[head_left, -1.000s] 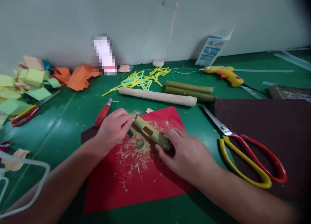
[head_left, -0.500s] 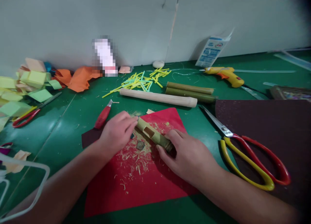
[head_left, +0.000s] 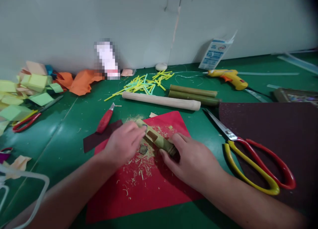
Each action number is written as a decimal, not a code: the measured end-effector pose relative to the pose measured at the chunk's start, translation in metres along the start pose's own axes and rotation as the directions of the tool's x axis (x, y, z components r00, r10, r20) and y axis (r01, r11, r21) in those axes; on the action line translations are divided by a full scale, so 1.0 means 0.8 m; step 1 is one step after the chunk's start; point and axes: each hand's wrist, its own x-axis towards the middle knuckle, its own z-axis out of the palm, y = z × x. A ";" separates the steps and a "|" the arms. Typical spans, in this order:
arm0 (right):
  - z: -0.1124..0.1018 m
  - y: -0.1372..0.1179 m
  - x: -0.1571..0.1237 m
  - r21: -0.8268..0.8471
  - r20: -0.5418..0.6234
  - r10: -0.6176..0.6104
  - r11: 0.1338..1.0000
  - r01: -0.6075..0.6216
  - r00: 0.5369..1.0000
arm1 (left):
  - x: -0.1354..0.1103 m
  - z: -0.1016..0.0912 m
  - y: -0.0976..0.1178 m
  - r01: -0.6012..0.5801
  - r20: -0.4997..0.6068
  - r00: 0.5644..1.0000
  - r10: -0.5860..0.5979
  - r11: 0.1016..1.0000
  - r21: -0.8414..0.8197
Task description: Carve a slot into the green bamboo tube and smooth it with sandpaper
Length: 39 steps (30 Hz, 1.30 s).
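A short bamboo tube [head_left: 162, 143] with a rectangular opening cut in its side lies slanted over a red sheet [head_left: 149, 196]. My right hand [head_left: 191, 156] grips its near end, fingers wrapped round it. At the far end, my left hand [head_left: 126, 139] pinches a small dark piece of sandpaper [head_left: 144, 126] against the tube; most of that piece is hidden by the fingers. Pale shavings and dust [head_left: 146, 166] cover the red sheet beneath. A small dark scrap [head_left: 143, 149] lies among them, just below the tube.
A red-handled knife [head_left: 105, 119] rests on a dark strip [head_left: 91, 141] at left. Large scissors [head_left: 248, 156] lie at right on a brown sheet [head_left: 285, 129]. Behind are a pale stick [head_left: 161, 101], bamboo pieces [head_left: 193, 94], cut straws [head_left: 139, 85] and a yellow glue gun [head_left: 228, 77].
My left hand has moved a little right and up along the tube with the sandpaper, uncovering more of the dark strip. My right hand and the tube stay nearly in place.
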 end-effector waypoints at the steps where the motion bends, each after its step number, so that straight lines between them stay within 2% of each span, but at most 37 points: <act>1: 0.000 0.000 0.000 0.003 0.005 0.001 1.000 -0.001 1.000 | 0.000 0.000 0.000 -0.007 0.009 1.000 0.007 1.000 0.000; 5: -0.002 -0.001 -0.001 -0.001 0.022 0.011 1.000 -0.011 1.000 | 0.000 0.000 -0.002 0.014 -0.036 0.999 -0.014 1.000 0.003; 8: -0.002 -0.001 -0.001 0.003 0.026 0.012 1.000 -0.012 1.000 | 0.000 -0.001 -0.002 -0.032 0.005 0.999 0.032 0.999 -0.018; 12: -0.002 0.000 0.000 0.016 0.029 0.016 1.000 -0.016 0.999 | -0.001 -0.003 -0.002 0.036 -0.019 0.999 -0.036 0.999 -0.010; 15: -0.002 0.000 0.000 0.025 0.032 0.016 1.000 -0.017 0.999 | 0.000 -0.002 0.001 -0.010 0.036 0.999 0.011 0.999 -0.031; 18: -0.002 -0.002 0.000 0.026 0.028 0.028 0.999 -0.028 0.999 | 0.001 -0.002 0.002 0.018 0.007 1.000 -0.018 0.999 -0.028; 22: -0.001 -0.003 0.001 0.023 0.021 0.021 0.999 -0.021 1.000 | 0.000 -0.002 0.001 0.000 0.043 0.999 0.001 1.000 -0.029; 25: 0.000 -0.003 0.001 0.010 0.008 0.019 1.000 -0.019 1.000 | -0.001 -0.002 0.002 0.029 0.008 1.000 -0.029 0.999 -0.025; 28: 0.000 -0.002 0.000 0.008 0.002 0.013 1.000 -0.013 1.000 | -0.001 -0.001 0.004 -0.028 0.054 0.998 0.031 0.998 -0.050; 32: 0.000 -0.003 0.000 0.010 0.008 0.023 1.000 -0.024 1.000 | -0.001 -0.001 0.000 0.042 -0.022 0.999 -0.043 0.998 -0.053; 36: 0.000 -0.002 0.000 0.023 0.030 0.035 0.999 -0.035 0.999 | -0.002 -0.001 -0.002 -0.004 0.020 1.000 0.005 0.998 -0.056; 39: 0.001 -0.001 0.000 0.025 0.026 0.033 0.999 -0.034 0.999 | -0.001 -0.002 -0.004 0.036 -0.015 0.999 -0.037 0.998 -0.046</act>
